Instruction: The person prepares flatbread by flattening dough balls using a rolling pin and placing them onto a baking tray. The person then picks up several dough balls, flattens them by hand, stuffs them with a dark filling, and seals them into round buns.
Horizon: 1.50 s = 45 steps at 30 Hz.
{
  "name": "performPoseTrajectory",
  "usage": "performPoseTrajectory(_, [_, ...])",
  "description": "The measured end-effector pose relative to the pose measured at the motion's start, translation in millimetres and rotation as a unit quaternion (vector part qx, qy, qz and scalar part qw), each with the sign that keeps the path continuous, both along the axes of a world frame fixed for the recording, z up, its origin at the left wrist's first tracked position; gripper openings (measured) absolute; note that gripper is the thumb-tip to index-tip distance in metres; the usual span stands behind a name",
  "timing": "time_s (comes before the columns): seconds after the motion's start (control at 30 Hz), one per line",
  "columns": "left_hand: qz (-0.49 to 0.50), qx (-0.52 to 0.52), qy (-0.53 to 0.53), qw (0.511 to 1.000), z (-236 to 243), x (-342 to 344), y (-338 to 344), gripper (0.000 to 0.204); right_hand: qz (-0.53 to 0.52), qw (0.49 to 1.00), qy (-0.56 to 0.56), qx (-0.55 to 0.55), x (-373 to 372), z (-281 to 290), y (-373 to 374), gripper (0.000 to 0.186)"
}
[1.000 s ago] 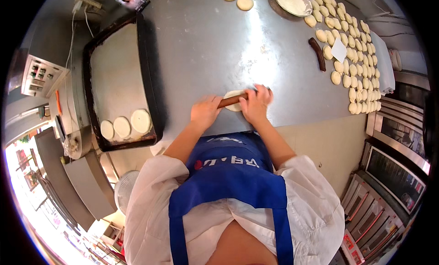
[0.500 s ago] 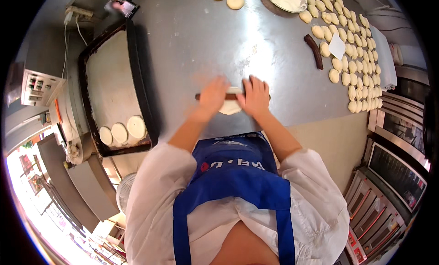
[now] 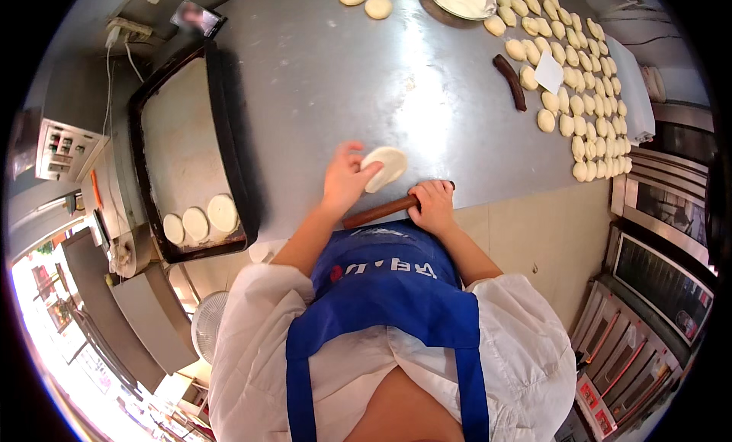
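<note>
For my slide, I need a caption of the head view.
Left hand grips a dough round; right hand holds a rolling pin at the near edge of the table.

A broad streak of white glare is cast down the brightly lit metal surface (image 3: 305, 99). At lower left, the background (image 3: 49, 350) is burnt out to near white. Fingers of the left hand (image 3: 345, 176) are slightly blurred; the long edges of the tray (image 3: 183, 129) are bowed, and the corners are lost in black.

White lettering (image 3: 389, 267) across blue apron (image 3: 381, 312); red label (image 3: 595, 404), print too small.
</note>
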<state>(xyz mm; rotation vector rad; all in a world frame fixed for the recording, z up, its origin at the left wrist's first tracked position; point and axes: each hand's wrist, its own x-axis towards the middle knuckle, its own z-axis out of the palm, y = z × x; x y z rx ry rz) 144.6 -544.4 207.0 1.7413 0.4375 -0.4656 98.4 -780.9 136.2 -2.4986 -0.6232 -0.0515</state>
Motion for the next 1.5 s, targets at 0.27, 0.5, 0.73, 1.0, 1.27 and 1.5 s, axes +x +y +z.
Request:
performPoseTrajectory(0.27, [-0.074,0.006,0.002,0.997,-41.8,-88.8,26.1,0.077,0.135,0.990,0.019,0.028,40.1,13.7,13.2,0.023])
performPoseTrajectory(0.5, [-0.039,0.266,-0.008,0.963,-47.9,-69.2,58.1,0.052,-0.044,0.985,-0.106,0.128,110.8,17.9,147.5,0.028])
performPoseTrajectory(0.73, [0.033,0.273,0.004,0.961,-63.3,-129.1,94.2,0.047,0.105,0.993,-0.032,-0.050,119.1,-12.0,176.6,0.031])
performPoseTrajectory(1.0, [0.119,0.238,-0.009,0.964,-76.8,-148.5,92.8,0.048,0.138,0.984,-0.030,-0.112,106.7,-9.2,190.0,0.043])
performPoseTrajectory(1.27, [-0.037,0.287,0.003,0.957,-44.8,-77.4,87.0,0.041,0.108,0.991,-0.072,0.010,115.9,-7.7,180.2,0.049])
performPoseTrajectory(1.5, [-0.062,0.495,-0.199,0.844,-70.0,-40.7,65.4,0.065,0.016,0.995,-0.053,-0.086,105.7,-14.6,106.2,0.028])
